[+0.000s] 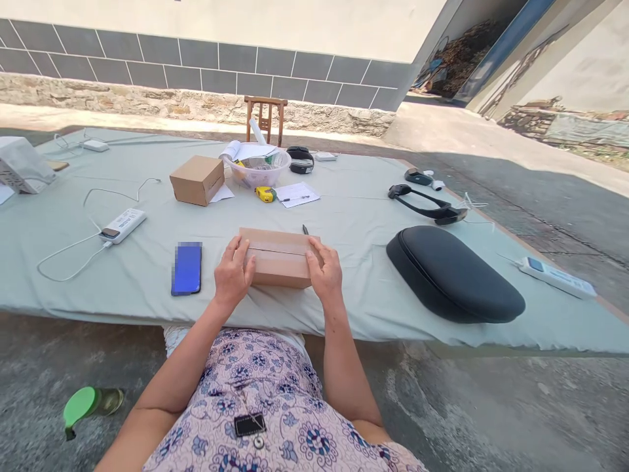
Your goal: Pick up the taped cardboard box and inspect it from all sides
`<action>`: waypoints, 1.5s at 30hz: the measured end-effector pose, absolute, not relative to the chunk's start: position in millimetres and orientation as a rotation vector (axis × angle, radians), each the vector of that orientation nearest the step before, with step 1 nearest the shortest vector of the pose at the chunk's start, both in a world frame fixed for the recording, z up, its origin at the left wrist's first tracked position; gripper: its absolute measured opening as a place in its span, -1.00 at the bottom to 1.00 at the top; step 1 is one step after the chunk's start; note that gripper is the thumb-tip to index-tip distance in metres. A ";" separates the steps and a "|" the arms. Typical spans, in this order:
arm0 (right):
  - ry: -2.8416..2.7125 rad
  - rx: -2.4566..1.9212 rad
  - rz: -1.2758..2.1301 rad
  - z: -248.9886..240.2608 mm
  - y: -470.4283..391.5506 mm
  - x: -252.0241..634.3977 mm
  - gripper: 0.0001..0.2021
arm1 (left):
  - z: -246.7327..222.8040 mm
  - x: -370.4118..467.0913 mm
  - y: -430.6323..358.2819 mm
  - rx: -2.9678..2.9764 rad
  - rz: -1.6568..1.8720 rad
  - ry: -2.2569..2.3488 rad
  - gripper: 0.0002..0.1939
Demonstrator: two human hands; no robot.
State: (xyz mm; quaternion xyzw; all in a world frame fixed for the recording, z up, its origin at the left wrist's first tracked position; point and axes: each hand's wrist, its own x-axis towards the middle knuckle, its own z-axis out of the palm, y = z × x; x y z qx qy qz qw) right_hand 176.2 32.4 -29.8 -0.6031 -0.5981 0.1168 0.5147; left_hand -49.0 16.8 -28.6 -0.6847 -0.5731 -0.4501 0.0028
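At the left end of the cardboard box [280, 263]: left hand [230, 278] — fingers bent onto the top, thumb set apart from them; whether they clamp or merely rest, one cannot tell.
Right end: right hand [326, 272], fingers touching the top corner, thumb spread nearer the front; firmness of hold likewise cannot be told.
Top flaps [265, 238]: meeting at a lengthwise seam [278, 250]. The step in hand appears to be steadying or pressing them; the next move, as judged, calls for even pressure from both sides — flaps level.
Box position: on the counter [366, 288], near its front edge, between both hands.
Surroundings: pen [305, 229] just behind; phone [187, 270] left of the left hand; black case [457, 275] well to the right; second box [197, 180] and tape measure [266, 194] farther back.
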 end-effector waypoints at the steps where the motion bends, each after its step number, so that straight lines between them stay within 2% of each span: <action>1: -1.423 -1.459 0.307 -29.2 34.2 176.1 -0.56 | -31.8 -50.1 16.1 -2.184 -1.408 -1.774 -0.56; 7: -1.383 -1.486 0.422 -23.6 38.5 176.9 -0.53 | -41.1 -53.0 19.5 -2.272 -1.440 -1.712 -0.23; 13: -1.429 -1.300 0.377 -41.7 31.4 181.5 -0.46 | -43.6 -49.9 21.8 -2.262 -1.580 -1.794 -0.27; 19: -1.318 -1.260 0.535 -98.6 28.6 177.5 -0.09 | -59.9 -59.1 30.7 -2.338 -1.672 -1.729 -0.33; 24: -1.259 -1.409 0.610 -123.0 29.2 175.9 -0.16 | -76.4 -65.7 36.2 -2.387 -1.712 -1.662 -0.23; 33: -1.247 -1.555 0.555 -123.6 21.5 173.2 -0.30 | -81.0 -64.7 34.5 -2.463 -1.811 -1.679 -0.09; 38: -1.258 -1.568 0.554 -115.8 14.3 167.4 -0.32 | -82.2 -67.2 34.3 -2.524 -1.947 -1.807 -0.09; 41: -1.319 -1.572 0.445 -101.5 6.9 164.5 -0.37 | -81.2 -69.2 34.0 -2.514 -2.110 -1.865 -0.09; 45: -1.471 -1.433 0.097 -65.4 -8.8 167.9 -0.43 | -75.7 -66.4 29.9 -2.411 -2.563 -1.831 -0.16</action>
